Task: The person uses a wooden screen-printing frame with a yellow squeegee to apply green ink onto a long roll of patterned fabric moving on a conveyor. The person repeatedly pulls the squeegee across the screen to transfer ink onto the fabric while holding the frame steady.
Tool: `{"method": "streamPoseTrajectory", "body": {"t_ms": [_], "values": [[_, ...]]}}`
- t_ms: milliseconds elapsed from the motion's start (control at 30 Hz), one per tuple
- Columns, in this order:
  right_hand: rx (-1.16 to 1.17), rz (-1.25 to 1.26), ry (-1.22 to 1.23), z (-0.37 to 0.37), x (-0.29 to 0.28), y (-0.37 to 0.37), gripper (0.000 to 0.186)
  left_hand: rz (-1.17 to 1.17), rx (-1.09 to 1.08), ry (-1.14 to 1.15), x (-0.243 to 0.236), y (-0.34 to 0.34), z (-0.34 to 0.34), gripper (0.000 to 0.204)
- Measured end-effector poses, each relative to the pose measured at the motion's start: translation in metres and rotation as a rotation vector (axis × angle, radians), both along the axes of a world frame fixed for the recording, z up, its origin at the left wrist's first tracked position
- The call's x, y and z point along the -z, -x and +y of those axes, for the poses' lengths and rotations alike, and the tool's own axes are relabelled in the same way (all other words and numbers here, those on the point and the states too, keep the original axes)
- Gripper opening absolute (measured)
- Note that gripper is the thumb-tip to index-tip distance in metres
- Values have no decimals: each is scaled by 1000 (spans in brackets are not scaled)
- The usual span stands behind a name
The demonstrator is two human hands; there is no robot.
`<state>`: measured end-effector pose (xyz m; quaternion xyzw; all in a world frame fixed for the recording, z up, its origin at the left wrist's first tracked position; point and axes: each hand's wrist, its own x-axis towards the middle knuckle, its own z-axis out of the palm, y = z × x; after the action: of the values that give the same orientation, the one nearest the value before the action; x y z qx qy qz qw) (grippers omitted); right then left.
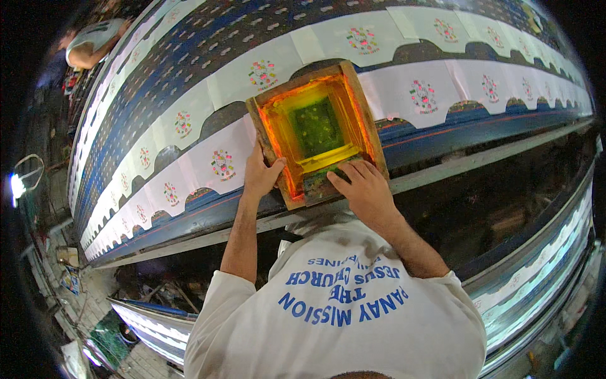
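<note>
A wooden screen-printing frame (366, 101) lies over the near row of white fabric pieces, turned slightly. Its yellow mesh (344, 129) has a dark green square in the middle, and orange-red colour lines the inner edges. My left hand (260, 172) grips the frame's near left corner, thumb on the rail. Over the near right part of the frame, my right hand (367, 192) is closed with fingers curled on the near rail. A dark strip beside those fingers cannot be made out clearly. The fabric under the frame is hidden.
White fabric pieces (211, 148) with small colourful printed designs run in curved rows along a long blue table (420, 148). The table's near edge (435, 167) passes in front of me. Another person (95, 47) is at far left, near a bright lamp (17, 185). More printing tables (536, 252) stand behind.
</note>
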<state>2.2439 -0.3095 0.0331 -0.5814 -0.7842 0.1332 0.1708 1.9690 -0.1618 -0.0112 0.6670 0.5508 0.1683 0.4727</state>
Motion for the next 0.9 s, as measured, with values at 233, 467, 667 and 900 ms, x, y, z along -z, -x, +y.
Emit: {"method": "streamPoseTrajectory", "body": {"t_ms": [233, 467, 667, 900], "values": [[48, 41, -66, 51, 10, 8, 49, 82, 131, -336, 15, 10, 3, 99], [47, 29, -41, 124, 1, -2, 48, 34, 48, 153, -23, 0, 4, 108], [-21, 102, -39, 159, 19, -18, 45, 130, 71, 57, -16, 6, -4, 104], [-43, 6, 2, 187, 6, -21, 50, 136, 159, 126, -32, 4, 3, 111]]}}
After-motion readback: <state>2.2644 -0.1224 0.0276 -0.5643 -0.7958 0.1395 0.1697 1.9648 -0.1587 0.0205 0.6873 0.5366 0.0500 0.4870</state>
